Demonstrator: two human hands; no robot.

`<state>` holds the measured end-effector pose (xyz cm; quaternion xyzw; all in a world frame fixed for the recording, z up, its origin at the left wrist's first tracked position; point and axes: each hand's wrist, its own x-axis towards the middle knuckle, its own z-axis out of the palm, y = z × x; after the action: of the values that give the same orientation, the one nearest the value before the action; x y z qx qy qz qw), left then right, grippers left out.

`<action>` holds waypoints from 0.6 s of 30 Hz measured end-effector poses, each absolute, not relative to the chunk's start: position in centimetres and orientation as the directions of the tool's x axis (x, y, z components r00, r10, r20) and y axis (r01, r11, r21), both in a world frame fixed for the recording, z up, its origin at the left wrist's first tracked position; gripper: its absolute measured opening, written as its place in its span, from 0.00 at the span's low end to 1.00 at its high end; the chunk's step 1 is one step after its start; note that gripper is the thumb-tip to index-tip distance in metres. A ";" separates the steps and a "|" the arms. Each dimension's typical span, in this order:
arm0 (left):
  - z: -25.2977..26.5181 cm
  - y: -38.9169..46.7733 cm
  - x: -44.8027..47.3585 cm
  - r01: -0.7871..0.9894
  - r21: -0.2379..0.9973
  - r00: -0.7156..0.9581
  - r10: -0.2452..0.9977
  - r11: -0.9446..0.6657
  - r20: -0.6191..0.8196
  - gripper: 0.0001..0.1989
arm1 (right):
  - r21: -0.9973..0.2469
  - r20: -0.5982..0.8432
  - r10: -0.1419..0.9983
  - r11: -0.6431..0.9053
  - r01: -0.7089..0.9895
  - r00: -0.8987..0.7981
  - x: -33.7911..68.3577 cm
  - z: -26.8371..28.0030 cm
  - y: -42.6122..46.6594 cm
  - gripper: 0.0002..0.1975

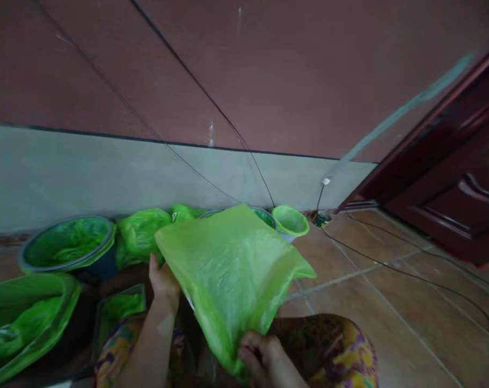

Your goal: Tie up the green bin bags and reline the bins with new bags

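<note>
A light green plastic bag [232, 269] spreads out in front of me, its wide end away from me and its near end bunched together. My right hand [264, 353] is closed on the gathered near end, fingers curled around the plastic. At the bag's left edge, my left hand [164, 283] grips the side, with some fingers hidden behind the sheet. A narrow white edge shows just under the bag beside the left hand; what it belongs to is hidden. My knees, in patterned cloth [329, 350], lie beneath.
Left of me stand a blue-grey basin [24, 258] and a green-lined tub [71, 293], both holding green plastic, plus a small tray [143, 293]. By the wall are a green bundle [143, 231] and a green-lined bin [291, 221]. Dark cables [374, 264] cross the tiles toward the door [462, 199].
</note>
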<state>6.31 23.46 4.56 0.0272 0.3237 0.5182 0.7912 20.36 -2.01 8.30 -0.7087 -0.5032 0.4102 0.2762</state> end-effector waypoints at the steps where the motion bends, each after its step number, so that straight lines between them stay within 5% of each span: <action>1: 4.1 21.8 5.6 -0.780 0.376 0.283 0.819 0.500 -0.500 0.30 | -0.831 -0.312 0.936 -0.352 0.432 0.161 19.7 6.9 -1.6 0.13; 4: 3.1 17.2 4.0 -0.674 0.382 0.402 0.747 0.633 -0.529 0.37 | -0.863 -0.292 0.936 -0.347 0.367 0.196 18.0 3.3 -0.7 0.14; 7: 3.1 14.1 3.3 -0.567 0.444 0.418 0.707 0.694 -0.571 0.33 | -0.845 -0.284 0.941 -0.337 0.415 0.186 16.9 1.0 -0.1 0.13; 13: 2.0 13.2 3.7 -0.356 0.760 0.056 0.825 0.543 -0.563 0.14 | -0.743 -0.316 0.948 -0.276 0.610 0.044 16.0 -0.4 -0.3 0.07; 18: -0.3 12.9 2.9 -0.251 0.822 -0.125 0.825 0.512 -0.552 0.08 | -0.779 -0.178 0.972 -0.233 0.582 0.152 20.7 1.6 2.2 0.10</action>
<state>2.88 12.87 -0.27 0.2346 0.6110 0.4348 0.6185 20.65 2.22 1.63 -0.7045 -0.5514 0.3467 0.2818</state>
